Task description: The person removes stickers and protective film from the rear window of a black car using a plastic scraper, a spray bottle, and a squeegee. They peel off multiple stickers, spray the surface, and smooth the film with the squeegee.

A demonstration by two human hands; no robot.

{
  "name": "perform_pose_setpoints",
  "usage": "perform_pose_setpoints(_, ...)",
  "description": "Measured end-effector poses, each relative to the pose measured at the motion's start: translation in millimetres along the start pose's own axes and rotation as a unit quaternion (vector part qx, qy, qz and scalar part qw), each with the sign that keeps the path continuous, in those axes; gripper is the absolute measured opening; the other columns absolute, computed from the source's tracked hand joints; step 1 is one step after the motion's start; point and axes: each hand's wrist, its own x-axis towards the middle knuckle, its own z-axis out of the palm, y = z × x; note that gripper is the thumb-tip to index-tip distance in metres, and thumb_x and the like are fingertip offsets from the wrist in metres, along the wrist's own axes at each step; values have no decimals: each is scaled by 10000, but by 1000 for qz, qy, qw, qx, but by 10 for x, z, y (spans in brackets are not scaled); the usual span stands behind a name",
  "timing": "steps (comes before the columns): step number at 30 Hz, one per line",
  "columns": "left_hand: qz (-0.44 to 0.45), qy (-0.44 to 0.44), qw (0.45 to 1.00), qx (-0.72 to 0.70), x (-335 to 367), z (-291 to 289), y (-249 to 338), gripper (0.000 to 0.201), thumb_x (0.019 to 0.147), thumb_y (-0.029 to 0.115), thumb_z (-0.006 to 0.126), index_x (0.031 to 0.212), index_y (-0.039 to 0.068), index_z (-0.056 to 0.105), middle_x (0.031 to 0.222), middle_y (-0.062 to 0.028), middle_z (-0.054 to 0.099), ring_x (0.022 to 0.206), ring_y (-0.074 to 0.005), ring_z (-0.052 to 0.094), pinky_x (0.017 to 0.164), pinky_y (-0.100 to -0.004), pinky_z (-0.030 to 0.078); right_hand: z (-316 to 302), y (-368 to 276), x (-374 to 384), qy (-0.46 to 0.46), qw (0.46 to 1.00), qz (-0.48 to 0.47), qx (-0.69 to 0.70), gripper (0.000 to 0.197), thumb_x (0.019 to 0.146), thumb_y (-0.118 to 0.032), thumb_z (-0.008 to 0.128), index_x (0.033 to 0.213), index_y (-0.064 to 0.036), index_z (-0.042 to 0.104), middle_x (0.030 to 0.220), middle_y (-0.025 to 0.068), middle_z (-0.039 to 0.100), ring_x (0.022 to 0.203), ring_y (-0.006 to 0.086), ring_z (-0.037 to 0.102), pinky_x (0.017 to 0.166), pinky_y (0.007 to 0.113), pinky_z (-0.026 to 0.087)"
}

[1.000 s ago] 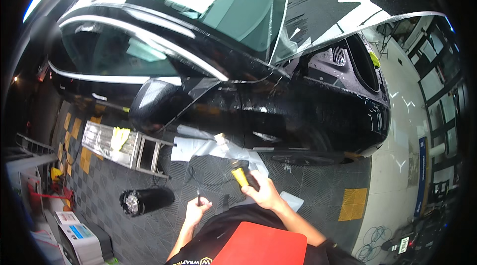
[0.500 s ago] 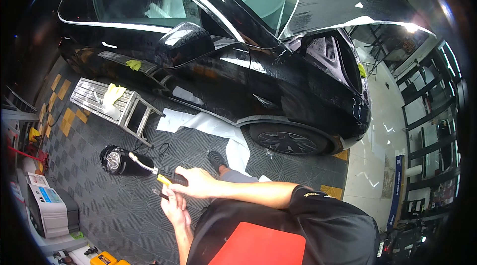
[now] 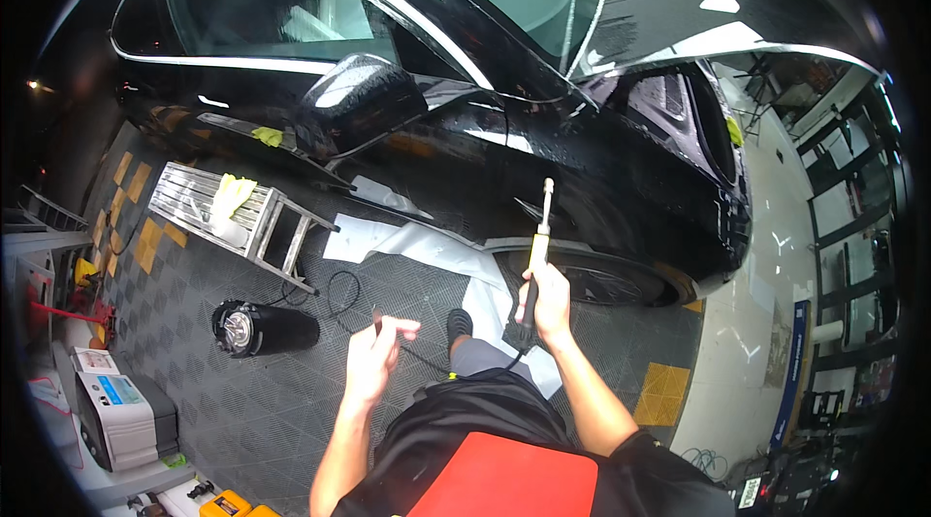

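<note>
My right hand (image 3: 550,306) is closed round the black grip of a spray wand (image 3: 540,247) with a yellow body and a slim metal tube. The wand points up and away, its pale tip over the black car's (image 3: 436,168) front fender. From the grip's lower end a black hose (image 3: 420,356) bends left across the floor. My left hand (image 3: 372,359) is held apart over the floor. Its fingers pinch a small dark thing (image 3: 377,317), too small to name, while one finger points right.
The car's hood (image 3: 679,3) is raised. A metal step bench (image 3: 199,197) bears a yellow-green cloth (image 3: 233,195). A black canister (image 3: 276,328) lies on the tiled floor, and white sheeting (image 3: 417,243) runs beside the front wheel. A grey machine (image 3: 126,410) stands at lower left.
My right hand has swung right with the wand, which has turned from pointing left to pointing up toward the car. My left hand has moved up and right, and the hands have parted.
</note>
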Motion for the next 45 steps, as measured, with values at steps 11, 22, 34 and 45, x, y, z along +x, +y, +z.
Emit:
perform_pose_setpoints(11, 84, -20, 995, 58, 1226, 211, 760, 103, 1026, 105, 755, 1045, 5, 754, 933, 1, 685, 868, -69, 611, 777, -270, 490, 975, -399, -1, -157, 957, -148, -194, 333, 991, -177, 785, 1203, 21, 622, 882, 75, 698, 741, 161, 687, 668, 338, 568)
perform_pose_setpoints(22, 173, -31, 984, -30, 1808, -1392, 803, 430, 984, 348, 874, 1160, 15, 667, 1155, -117, 736, 1005, -159, 666, 930, -333, 539, 2846, -390, 175, -266, 896, -245, -256, 633, 935, -436, 869, 1281, -4, 562, 909, 200, 719, 770, 419, 751, 677, 473, 583)
perform_pose_setpoints(34, 150, -97, 970, -167, 2352, -3326, 1207, 434, 1079, 436, 734, 1122, 8, 671, 1085, -142, 693, 988, -203, 694, 908, -339, 564, 4728, -348, 182, -266, 906, -216, -248, 748, 1007, -492, 782, 1463, 28, 496, 1187, 277, 700, 992, 486, 739, 838, 497, 599)
perform_pose_setpoints(45, -11, 135, 986, -93, 2413, -3761, 1033, 346, 1142, 276, 674, 1206, -49, 774, 1081, -138, 828, 921, -176, 762, 887, -336, 605, 5192, 288, 722, -310, 916, -104, -234, 898, 916, -213, 882, 1680, -60, 435, 1463, 211, 676, 1230, 355, 723, 1044, 464, 587)
